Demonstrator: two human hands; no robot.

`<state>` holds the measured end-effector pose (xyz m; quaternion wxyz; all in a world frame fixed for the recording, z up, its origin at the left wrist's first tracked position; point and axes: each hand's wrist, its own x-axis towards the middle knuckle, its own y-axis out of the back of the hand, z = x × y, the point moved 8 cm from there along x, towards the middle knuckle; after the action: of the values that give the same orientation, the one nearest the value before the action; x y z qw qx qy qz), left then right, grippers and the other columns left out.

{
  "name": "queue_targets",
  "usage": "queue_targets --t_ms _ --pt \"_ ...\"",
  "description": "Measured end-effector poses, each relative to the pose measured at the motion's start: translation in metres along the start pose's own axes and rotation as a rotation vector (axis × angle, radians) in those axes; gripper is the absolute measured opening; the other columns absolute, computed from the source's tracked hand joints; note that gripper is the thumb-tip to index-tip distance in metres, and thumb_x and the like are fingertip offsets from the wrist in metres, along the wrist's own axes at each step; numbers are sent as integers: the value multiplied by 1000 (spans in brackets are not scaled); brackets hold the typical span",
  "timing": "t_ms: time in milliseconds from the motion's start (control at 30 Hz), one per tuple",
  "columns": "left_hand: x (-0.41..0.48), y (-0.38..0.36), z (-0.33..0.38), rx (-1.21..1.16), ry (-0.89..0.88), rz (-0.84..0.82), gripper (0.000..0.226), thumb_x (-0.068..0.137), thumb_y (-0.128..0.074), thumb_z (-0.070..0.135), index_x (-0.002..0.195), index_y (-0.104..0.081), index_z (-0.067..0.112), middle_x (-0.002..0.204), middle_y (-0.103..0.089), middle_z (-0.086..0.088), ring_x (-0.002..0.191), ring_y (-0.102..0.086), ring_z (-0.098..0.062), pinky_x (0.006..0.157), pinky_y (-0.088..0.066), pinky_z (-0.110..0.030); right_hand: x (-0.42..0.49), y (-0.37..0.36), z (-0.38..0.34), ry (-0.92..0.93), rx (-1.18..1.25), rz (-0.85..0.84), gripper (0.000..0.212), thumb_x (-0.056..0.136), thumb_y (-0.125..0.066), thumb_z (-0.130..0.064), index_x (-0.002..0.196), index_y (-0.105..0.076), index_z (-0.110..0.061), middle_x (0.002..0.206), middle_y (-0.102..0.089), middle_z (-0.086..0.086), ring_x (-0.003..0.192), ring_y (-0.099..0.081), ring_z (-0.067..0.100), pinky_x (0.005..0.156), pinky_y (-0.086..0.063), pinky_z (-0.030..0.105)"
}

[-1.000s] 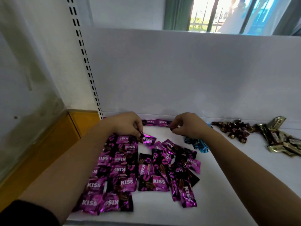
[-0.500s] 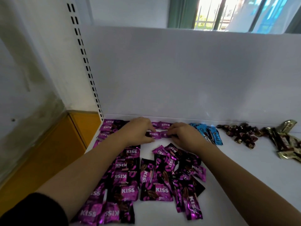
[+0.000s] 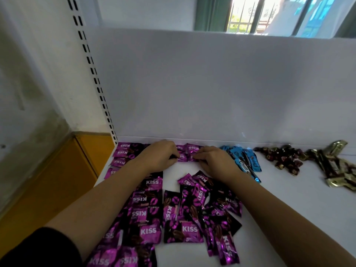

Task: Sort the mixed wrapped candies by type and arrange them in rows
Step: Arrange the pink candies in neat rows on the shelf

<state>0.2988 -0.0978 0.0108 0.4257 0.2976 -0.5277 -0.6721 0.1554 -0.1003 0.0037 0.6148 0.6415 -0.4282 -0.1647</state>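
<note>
While the left hand [image 3: 159, 158] and right hand [image 3: 215, 162] each pinch one end of a purple candy [image 3: 185, 158], it lies on the white counter [image 3: 289, 199] just before the back panel [image 3: 212, 83]. Along that panel's foot run a purple row [image 3: 123, 151], then blue candies [image 3: 242, 160], brown candies [image 3: 283, 158] and gold candies [image 3: 335, 166] toward its right end. Farther out from the panel, a purple heap [image 3: 183, 209] lies between the forearms.

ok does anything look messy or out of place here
Yes. The purple KISS candies right of centre lie jumbled, overlapping at angles, unlike the neat column beside the left forearm. The brown candies and gold candies at far right are loose heaps too.
</note>
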Motion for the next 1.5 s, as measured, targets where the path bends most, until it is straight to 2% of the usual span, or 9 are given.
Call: queue_targets --t_ms 133,233,367,600,767,867,1000,1200,1500 --pt "-4 4 8 -17 -11 19 34 91 -63 29 123 -65 21 122 -59 3 113 -53 -14 94 -44 -29 0 8 1 -95 88 -76 34 85 -58 -19 116 -68 -28 105 -71 -2 89 -65 17 75 -54 32" --pt "-10 0 33 -41 -101 -97 36 87 -65 23 123 -66 24 118 -60 5 109 -54 -10 91 -42 -23 -4 23 2 -206 122 -75 23 83 -64 -28 105 -69 -21 96 -69 -2 86 -64 15 76 -52 30" --pt "-19 -15 54 -45 -161 -286 37 83 -69 21 119 -69 28 118 -65 8 106 -56 -10 95 -47 -33 -21 8 -8 -251 35 -413 31 79 -68 -50 100 -68 -27 89 -68 -9 79 -61 7 74 -53 27" --pt "-30 -20 55 -38 -119 -323 38 81 -74 34 117 -69 21 119 -63 7 102 -52 -3 88 -40 -17 -31 7 -19 -236 35 -445 37 76 -71 -40 110 -70 -24 98 -70 -7 84 -63 8 80 -55 28" --pt "-31 -13 33 91 -20 -175 35 76 -72 43 103 -66 20 95 -66 1 85 -61 -17 77 -54 -38 -24 22 -13 -289 166 -257 32 80 -72 -30 110 -68 -23 102 -69 -8 89 -63 7 82 -53 23" --pt "-32 -7 19 137 11 -100 37 81 -67 44 113 -62 26 103 -65 3 95 -59 -16 84 -51 -36 -22 18 -13 -205 69 -202 23 84 -68 -26 107 -69 -22 104 -68 -6 93 -63 11 81 -51 24" --pt "-32 -2 17 175 -6 -25 28 85 -65 40 106 -69 22 109 -60 4 102 -54 -16 91 -46 -37 -27 7 -11 -78 12 -148 22 87 -66 -23 108 -73 -20 111 -64 -2 101 -58 15 89 -48 28" --pt "-30 0 10 199 29 23 27 85 -62 38 107 -69 23 104 -65 5 96 -59 -16 83 -49 -34 -28 8 -10 -44 -14 -30 22 89 -66 -23 108 -74 -18 111 -66 2 99 -62 21 85 -53 36" --pt "-29 -5 27 219 -71 7 33 92 -57 45 116 -68 26 112 -65 5 105 -55 -17 90 -48 -40 -30 9 -10 -64 10 -5 20 89 -66 -22 107 -75 -18 108 -67 2 97 -63 20 82 -54 36"
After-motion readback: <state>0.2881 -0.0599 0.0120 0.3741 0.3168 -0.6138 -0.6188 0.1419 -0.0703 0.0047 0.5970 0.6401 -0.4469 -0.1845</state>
